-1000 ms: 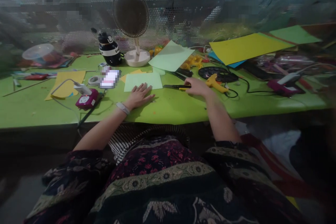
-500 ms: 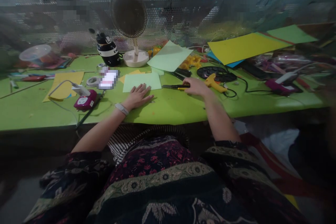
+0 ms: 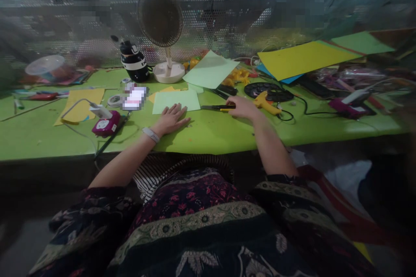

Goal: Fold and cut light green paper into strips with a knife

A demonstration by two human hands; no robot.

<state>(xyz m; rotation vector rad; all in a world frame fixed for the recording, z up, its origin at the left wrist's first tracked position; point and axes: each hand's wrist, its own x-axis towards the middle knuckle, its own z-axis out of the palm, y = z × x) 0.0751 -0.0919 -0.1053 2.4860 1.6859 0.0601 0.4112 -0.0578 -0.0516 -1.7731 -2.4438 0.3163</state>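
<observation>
My left hand [image 3: 173,119] lies flat with fingers spread, its fingertips on the lower edge of a pale green sheet of paper [image 3: 177,98]. A wristband [image 3: 151,134] circles that wrist. To the right, my right hand [image 3: 242,107] is curled over the handle end of black-and-yellow scissors [image 3: 218,107], whose dark, narrow end points left toward the sheet. Part of the handle is hidden under the fingers. Just right of this hand is a yellow glue gun [image 3: 268,104] with a black cord. Behind it sits a round black tray [image 3: 258,90].
Across the green table [image 3: 208,138] stand a small fan [image 3: 169,71] and a black bottle [image 3: 134,66]. A phone [image 3: 134,97], a roll of tape [image 3: 114,101] and a purple power adapter [image 3: 105,124] are at left. Large yellow card [image 3: 302,58] lies at right.
Both hands stay in place, and so do the sheet and the scissors. Only a very slight shift of the view shows.
</observation>
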